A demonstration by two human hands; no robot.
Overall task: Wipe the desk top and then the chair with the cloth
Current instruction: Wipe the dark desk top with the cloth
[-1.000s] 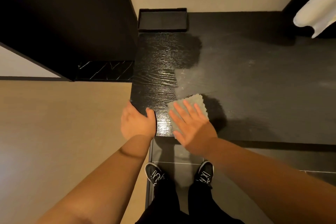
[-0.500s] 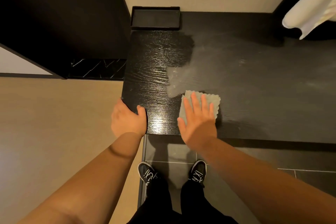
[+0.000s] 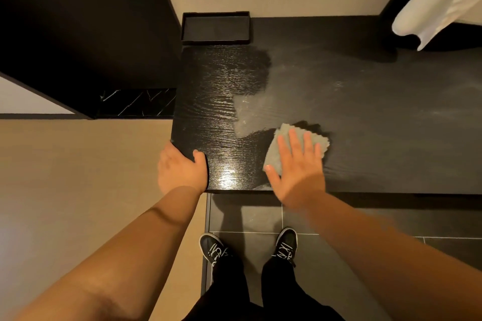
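The right hand (image 3: 297,167), fingers (image 3: 295,144) straight and spread, presses the grey cloth (image 3: 285,128) flat on the bench (image 3: 378,125) near its front edge; the left hand (image 3: 182,169) clasps the corner. Best to overlap strokes rightwards into the dull patch

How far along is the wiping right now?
Done: the left end of the desk top shines dark and clean. In hand: the right hand presses the cloth flat near the front edge. Left: the dull, hazy stretch rightward, plus the chair, not in view.
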